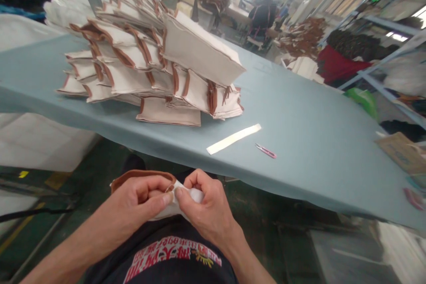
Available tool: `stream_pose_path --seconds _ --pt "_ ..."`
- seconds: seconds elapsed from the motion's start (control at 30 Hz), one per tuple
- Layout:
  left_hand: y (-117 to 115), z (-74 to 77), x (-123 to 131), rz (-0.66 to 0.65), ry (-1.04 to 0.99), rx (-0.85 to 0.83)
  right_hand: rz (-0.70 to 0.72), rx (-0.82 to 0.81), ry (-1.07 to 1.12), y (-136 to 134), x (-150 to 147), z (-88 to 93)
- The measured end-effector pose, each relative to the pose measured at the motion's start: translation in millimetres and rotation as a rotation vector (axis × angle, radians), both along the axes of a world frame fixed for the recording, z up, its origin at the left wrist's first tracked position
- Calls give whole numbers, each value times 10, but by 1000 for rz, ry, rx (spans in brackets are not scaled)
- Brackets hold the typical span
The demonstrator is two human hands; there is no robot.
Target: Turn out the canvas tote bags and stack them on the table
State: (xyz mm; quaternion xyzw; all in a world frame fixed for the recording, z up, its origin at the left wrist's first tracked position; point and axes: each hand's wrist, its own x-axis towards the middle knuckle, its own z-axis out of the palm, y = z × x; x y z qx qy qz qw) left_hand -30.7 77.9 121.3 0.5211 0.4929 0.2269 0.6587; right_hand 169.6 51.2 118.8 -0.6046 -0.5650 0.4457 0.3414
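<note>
Close to my body, in front of the table edge, I hold a white fabric pouch with a brown trimmed edge (pixel 143 173). My left hand (pixel 143 197) pinches the pouch near its brown edge, thumb and fingers pressed together. Opposite it, my right hand (pixel 206 199) grips the white cloth, its thumb almost meeting the left thumb. Both hands cover much of the pouch. On the table beyond them lie pink-handled thread snips (pixel 265 151) and a pale yellow strip (pixel 234 139).
A big heap of white pouches with brown edges (pixel 133 71) covers the left of the blue-green table (pixel 299 142). A cardboard piece (pixel 399 153) lies at the right end. Farther back, a person in dark clothing (pixel 262 17) is near piles of brown material (pixel 302 37).
</note>
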Motion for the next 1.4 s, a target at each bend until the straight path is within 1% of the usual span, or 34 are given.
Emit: stream_pose_path --seconds 0.1,0.2,0.3,0.43,0.53,0.6,0.7,0.83,0.93,1.0,1.07,1.13,1.23,1.3,1.4 --pt "-37 -57 -5 -4 22 37 0 -6 15 -14 -13 -4" --pt "-103 -96 26 46 53 104 14 -22 35 -19 -23 -35" --pt "-181 -140 79 95 87 164 28 -57 138 -8 -39 -114" --pt "-266 -225 127 150 122 211 42 -159 290 5 -90 -240" --pt "-303 -250 153 181 187 274 43 -204 304 -8 -153 -310" --pt "-309 -244 172 214 235 314 20 -182 265 -19 -200 -356" --pt "-275 -241 179 236 219 302 -15 -132 210 -15 -270 -436" --pt "-174 -291 109 223 120 235 20 -162 233 32 -357 -508" --pt "-120 -311 9 220 42 148 85 -212 278 58 -377 -478" --pt "-113 -300 -68 208 -1 97 137 -224 300 46 -345 -403" --pt "-122 -277 -142 200 -24 74 182 -199 275 3 -280 -289" --pt "-133 -254 -207 196 -28 71 213 -159 177 -65 -207 -154" --pt "-136 -227 -273 181 -27 76 209 -89 -84 -168 -136 9" --pt "-128 -209 -290 126 -46 65 212 -49 -213 -210 -127 42" --pt "-108 -194 -263 -10 -108 50 230 -43 -252 -227 -149 -8"
